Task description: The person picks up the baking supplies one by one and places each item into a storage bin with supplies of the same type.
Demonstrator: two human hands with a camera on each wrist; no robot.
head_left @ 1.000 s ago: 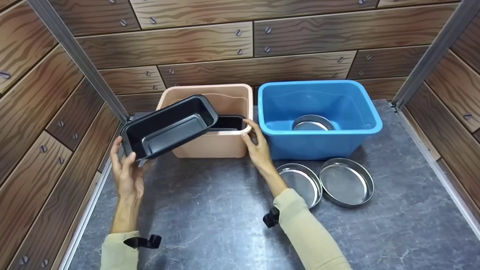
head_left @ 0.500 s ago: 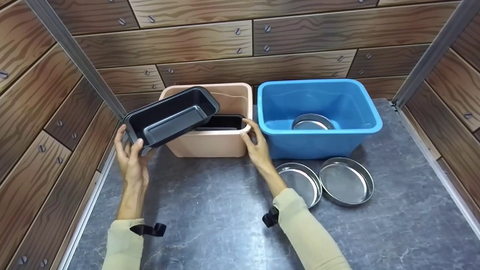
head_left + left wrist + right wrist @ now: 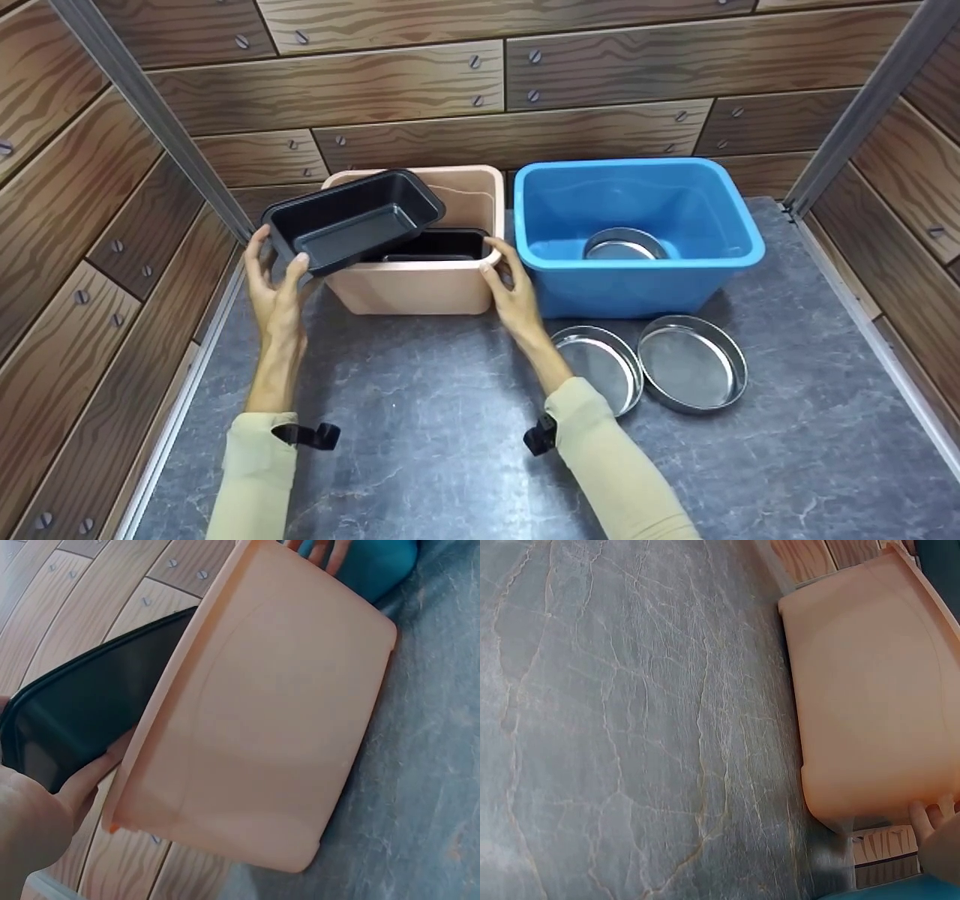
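My left hand (image 3: 281, 304) grips a black loaf pan (image 3: 352, 223) by its left end, thumb at the rim. Tilted, with its right end higher, the pan hangs over the left part of a peach plastic bin (image 3: 416, 291). In the left wrist view the pan's side (image 3: 97, 694) appears behind the bin's rim. Inside the bin lies another black loaf pan (image 3: 446, 244), partly hidden by the raised one. My right hand (image 3: 516, 298) holds the bin's front right corner at the rim, between thumb and fingers.
A blue bin (image 3: 622, 292) stands right of the peach one, with a round metal cake pan (image 3: 626, 246) inside. Two more round cake pans (image 3: 694, 364) lie before it on the grey marbled tabletop (image 3: 420, 420). Wood-patterned walls (image 3: 390, 90) enclose the back and sides.
My left hand has carried the loaf pan right and away from me, further over the peach bin, and the pan has levelled somewhat. My right hand stays on the rim.
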